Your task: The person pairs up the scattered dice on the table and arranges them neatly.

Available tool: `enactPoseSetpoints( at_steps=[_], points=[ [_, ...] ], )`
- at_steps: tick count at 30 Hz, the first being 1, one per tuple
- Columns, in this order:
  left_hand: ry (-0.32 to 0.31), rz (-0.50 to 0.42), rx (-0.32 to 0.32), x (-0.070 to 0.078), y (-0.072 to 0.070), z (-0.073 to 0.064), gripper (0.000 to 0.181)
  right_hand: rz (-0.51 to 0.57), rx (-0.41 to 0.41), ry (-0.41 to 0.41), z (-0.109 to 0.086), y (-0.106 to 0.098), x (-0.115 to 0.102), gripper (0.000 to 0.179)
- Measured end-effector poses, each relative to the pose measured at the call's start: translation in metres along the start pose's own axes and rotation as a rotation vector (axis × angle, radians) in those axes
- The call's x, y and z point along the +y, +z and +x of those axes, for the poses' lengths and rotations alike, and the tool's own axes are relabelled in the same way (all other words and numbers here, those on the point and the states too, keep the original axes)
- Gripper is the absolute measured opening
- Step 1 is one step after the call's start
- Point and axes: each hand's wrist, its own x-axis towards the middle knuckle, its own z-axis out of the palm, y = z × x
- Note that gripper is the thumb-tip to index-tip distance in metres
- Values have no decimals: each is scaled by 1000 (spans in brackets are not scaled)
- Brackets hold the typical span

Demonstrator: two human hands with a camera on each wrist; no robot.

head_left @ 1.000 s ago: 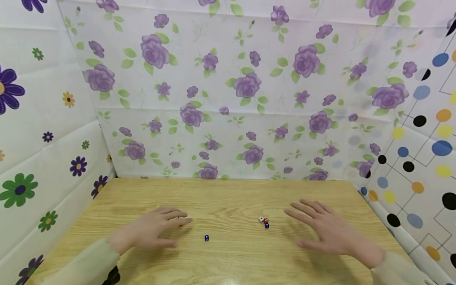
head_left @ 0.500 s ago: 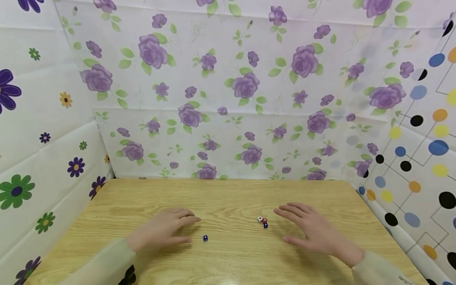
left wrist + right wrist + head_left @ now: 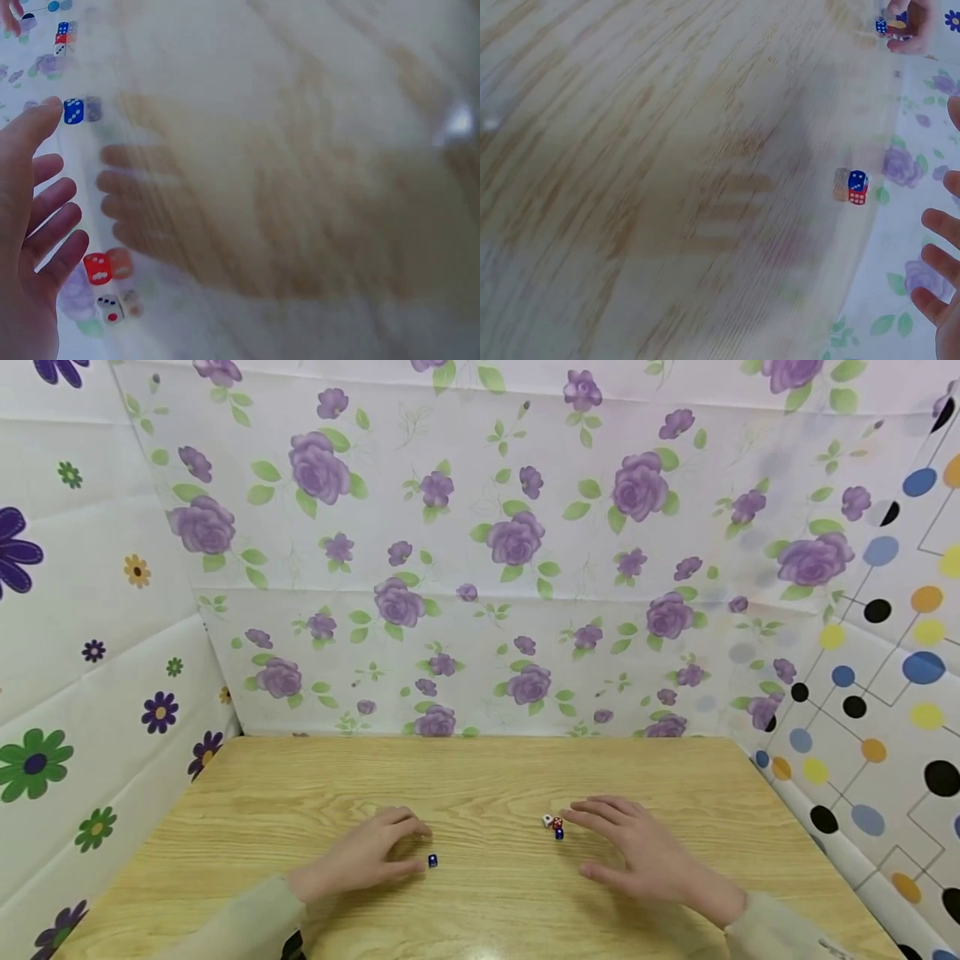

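Head view. Over the past second, a shift of both hands inward across the worktop (image 3: pixel 480 777): left hand (image 3: pixel 369 853) now with thumb tip right beside the lone blue die (image 3: pixel 432 861), left of centre; right hand (image 3: pixel 643 853) now with fingertips just short of a close cluster of white die (image 3: pixel 547 820), red die (image 3: pixel 557 823) and second blue die (image 3: pixel 559 834), right of centre. Consequence, by judgement: dice within reach of both hands, none yet picked up. Left fingers loosely bent, right fingers spread and relaxed, nothing gripped in either. Contact between left thumb and lone blue die uncertain at this angle. Left wrist view: second red die (image 3: pixel 97 268) and second white die (image 3: pixel 110 308), side by side, farther toward the left edge. Dice as small, glossy cubes with rounded corners; white pips on blue and red, black and red pips on white. Worktop pale, wood-grained, smooth enough for mirrored dice. Beyond the far edge, creased floral sheet (image 3: pixel 480 460) with purple roses.
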Motion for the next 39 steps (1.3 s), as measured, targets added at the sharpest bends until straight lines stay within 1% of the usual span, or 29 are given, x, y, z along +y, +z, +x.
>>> enactPoseSetpoints(
  at_steps=[5,11,18,23,30,33,37,39],
  points=[
    [11,-22,18,3,7,1,34,8,-21,7,2,0,-3,72],
    [-7,-56,69,7,12,1,30,29,-23,9,4,0,-8,71],
    [-24,-106,78,11,16,1,19,65,-12,-9,7,3,-15,74],
    [-31,-135,94,12,18,2,13,76,-9,-28,9,5,-21,70],
    [-10,-213,136,10,22,3,11,90,4,-45,12,13,-25,68],
    [-24,-274,124,11,23,4,10,106,5,-42,13,18,-27,68],
    [-79,-357,87,13,24,4,10,119,-3,-29,14,21,-31,66],
    [-104,-383,78,14,23,4,11,131,-14,-16,14,22,-34,64]
  ],
)
